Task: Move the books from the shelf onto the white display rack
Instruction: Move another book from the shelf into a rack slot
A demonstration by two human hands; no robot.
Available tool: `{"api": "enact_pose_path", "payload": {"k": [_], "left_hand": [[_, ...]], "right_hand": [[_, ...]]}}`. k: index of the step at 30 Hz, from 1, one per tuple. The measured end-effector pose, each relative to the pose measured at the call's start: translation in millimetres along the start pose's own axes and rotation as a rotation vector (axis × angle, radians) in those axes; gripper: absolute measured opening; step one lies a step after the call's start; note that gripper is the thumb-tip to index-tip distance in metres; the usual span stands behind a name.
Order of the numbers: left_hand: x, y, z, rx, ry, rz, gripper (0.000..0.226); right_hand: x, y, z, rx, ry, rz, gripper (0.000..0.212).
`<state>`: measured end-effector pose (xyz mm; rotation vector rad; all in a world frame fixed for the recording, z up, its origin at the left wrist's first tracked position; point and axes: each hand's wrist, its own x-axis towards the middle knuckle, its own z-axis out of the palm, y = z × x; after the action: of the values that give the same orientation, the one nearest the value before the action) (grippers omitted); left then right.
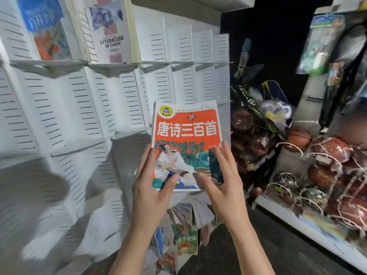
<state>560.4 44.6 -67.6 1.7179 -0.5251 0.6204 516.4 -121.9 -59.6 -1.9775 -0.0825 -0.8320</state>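
A white slotted-metal display rack (65,108) with angled ledges fills the left half of the frame. Two books are already stood on its upper ledge: at upper left a blue-and-orange illustrated book (46,26), and just beside it a white paperback marked "Literature of Classic" (111,30). The ledges below them, at centre left, are seen without books.

At the centre of the frame a thick orange-red paperback with large white Chinese characters and a painted scholar on its cover (186,143) is held upright in front of the rack, not yet set on any ledge. Its lower left edge is gripped by the left hand (153,187), fingers behind the spine and thumb pressed on the cover. The right hand (220,185) is laid against the lower right of the cover with fingers spread and fairly straight; a touch rather than a firm grasp is judged.

Below the hands, at bottom centre, a cluster of colourful picture books (184,235) is seen, blurred.

At the right of the frame, netted brown basketballs (333,169) are piled on a white store shelf (278,209), with dark racket bags (256,110) behind.

The risk is judged to lie in placement: the ledges are narrow and tilted, so a thick book let go before its bottom edge is seated could tip forward and drop onto the books below.
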Motion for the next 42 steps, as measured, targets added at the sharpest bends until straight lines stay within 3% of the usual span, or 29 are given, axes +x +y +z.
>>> {"api": "enact_pose_path", "payload": {"k": [21,32,38,42], "left_hand": [[272,-78,106,0.086,0.301,0.226,0.077],[406,-119,144,0.275,0.459,0.315,0.084],[447,-121,157,0.436,0.51,0.413,0.069],[476,-124,164,0.508,0.549,0.339,0.062]], "right_hand": [[315,94,52,0.365,-0.03,-0.302,0.072],[466,127,86,0.38,-0.026,-0.457,0.071],[527,141,101,0.468,-0.096,-0.511,0.07],[564,146,115,0.601,-0.191,-0.477,0.07]]}}
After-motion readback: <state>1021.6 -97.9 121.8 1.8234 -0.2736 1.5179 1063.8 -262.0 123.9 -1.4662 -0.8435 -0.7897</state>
